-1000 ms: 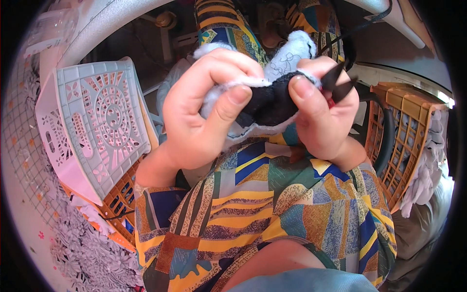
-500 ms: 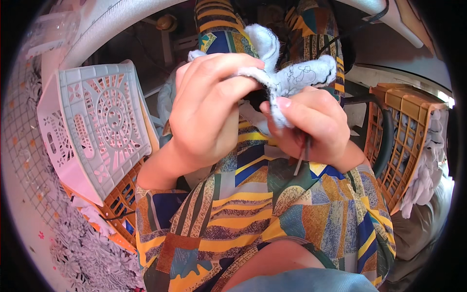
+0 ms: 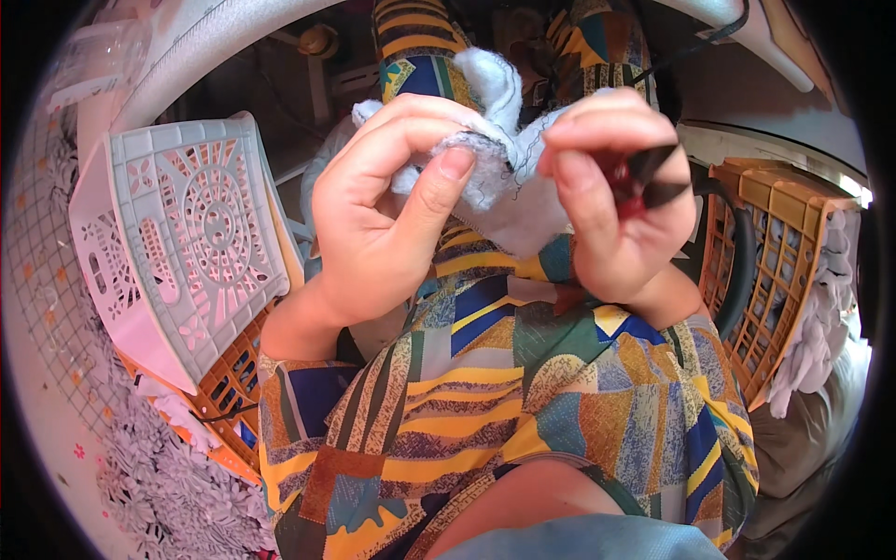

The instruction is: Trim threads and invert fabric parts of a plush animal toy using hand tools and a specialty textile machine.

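A pale, fuzzy glove-like piece (image 3: 492,86) with finger-like lobes and loose dark threads hangs over my lap. My left hand (image 3: 373,210) is closed on its gathered edge, the thumb pressing the fabric from the near side. To the right, my right hand (image 3: 621,238) has its thumb and forefinger pinched close by the fabric; whether a thread lies between them I cannot make out. Tucked in that same hand is a small pair of thread snips (image 3: 661,177) with dark blades and a reddish part, blurred, the blades pointing right.
A white lattice crate (image 3: 219,229) leans at the left above an orange crate (image 3: 229,383). Grey gloves (image 3: 187,495) lie heaped at lower left. Another orange crate (image 3: 770,280), filled with grey pieces, stands at the right beside a dark curved bar (image 3: 742,261). Patterned cloth (image 3: 467,373) covers my lap.
My right hand has moved up and right, away from the fabric edge, and the snips have swung from pointing down to pointing right. My left hand has turned the gathered edge, its thumb now showing.
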{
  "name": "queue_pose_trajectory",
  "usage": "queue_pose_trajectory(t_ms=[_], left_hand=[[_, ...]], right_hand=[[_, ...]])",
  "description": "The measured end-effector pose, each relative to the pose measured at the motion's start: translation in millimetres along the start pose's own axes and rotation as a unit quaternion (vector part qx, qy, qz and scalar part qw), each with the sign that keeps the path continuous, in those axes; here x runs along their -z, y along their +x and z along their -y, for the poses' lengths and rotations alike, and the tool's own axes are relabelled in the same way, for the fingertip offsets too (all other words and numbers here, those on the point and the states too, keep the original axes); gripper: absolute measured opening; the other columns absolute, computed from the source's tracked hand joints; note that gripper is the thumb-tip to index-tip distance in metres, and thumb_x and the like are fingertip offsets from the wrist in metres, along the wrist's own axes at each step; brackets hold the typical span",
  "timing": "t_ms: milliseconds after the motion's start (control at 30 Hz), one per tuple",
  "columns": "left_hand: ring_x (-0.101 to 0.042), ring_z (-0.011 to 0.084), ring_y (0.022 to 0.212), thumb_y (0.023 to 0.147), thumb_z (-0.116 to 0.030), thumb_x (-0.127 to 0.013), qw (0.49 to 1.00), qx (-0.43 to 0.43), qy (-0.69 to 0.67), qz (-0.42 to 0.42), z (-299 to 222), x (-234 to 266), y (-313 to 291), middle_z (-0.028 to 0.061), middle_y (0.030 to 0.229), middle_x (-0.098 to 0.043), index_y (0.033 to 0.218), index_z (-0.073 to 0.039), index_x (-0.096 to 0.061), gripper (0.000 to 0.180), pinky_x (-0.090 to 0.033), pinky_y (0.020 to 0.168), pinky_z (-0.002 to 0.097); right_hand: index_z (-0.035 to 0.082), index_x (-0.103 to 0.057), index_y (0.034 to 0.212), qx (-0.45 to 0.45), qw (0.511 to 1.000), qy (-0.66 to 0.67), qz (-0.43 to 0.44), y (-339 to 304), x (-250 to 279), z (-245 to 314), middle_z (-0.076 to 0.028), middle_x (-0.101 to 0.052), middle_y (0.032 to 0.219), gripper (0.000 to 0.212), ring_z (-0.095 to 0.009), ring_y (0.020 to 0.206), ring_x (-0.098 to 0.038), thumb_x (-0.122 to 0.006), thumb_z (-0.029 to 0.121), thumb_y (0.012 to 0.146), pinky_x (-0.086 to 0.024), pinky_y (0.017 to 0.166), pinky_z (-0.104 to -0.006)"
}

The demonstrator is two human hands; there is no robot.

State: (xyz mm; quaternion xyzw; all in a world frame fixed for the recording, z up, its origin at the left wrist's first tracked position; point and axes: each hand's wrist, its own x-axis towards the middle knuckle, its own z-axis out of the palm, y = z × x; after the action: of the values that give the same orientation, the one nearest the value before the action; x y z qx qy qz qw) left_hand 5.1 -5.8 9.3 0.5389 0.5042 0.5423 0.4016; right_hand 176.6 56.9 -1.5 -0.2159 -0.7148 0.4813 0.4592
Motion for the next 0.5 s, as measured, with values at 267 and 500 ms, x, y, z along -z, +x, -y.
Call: queue_pose_trajectory(t_ms=[267, 500], left_hand=[[-0.055, 0.0154, 0.082, 0.086, 0.0, -0.056, 1.0, -0.018, 0.01, 0.014, -1, -1, 1, 0.011, 0.09, -0.059, 0.086, 0.005, -0.058, 0.006, -0.043, 0.073, 0.025], [-0.055, 0.0154, 0.082, 0.086, -0.001, -0.056, 1.0, -0.002, 0.012, 0.014, -1, 0, 0, 0.0113, 0.091, -0.059, 0.086, 0.005, -0.058, 0.007, -0.043, 0.074, 0.0253]], right_hand=[[-0.003, -0.054, 0.092, -0.117, 0.99, 0.038, 0.068, 10, 3, 2, -0.005, -0.05, 0.088, 0.014, -0.004, 0.068, -0.042, -0.062, 0.0, 0.081, -0.033, 0.059, -0.0166], [0.001, -0.049, 0.091, -0.085, 0.99, 0.065, 0.09, 9, 1, -9, -0.003, -0.045, 0.085, 0.013, -0.004, 0.065, -0.039, -0.054, 0.013, 0.088, -0.03, 0.056, -0.0161]])
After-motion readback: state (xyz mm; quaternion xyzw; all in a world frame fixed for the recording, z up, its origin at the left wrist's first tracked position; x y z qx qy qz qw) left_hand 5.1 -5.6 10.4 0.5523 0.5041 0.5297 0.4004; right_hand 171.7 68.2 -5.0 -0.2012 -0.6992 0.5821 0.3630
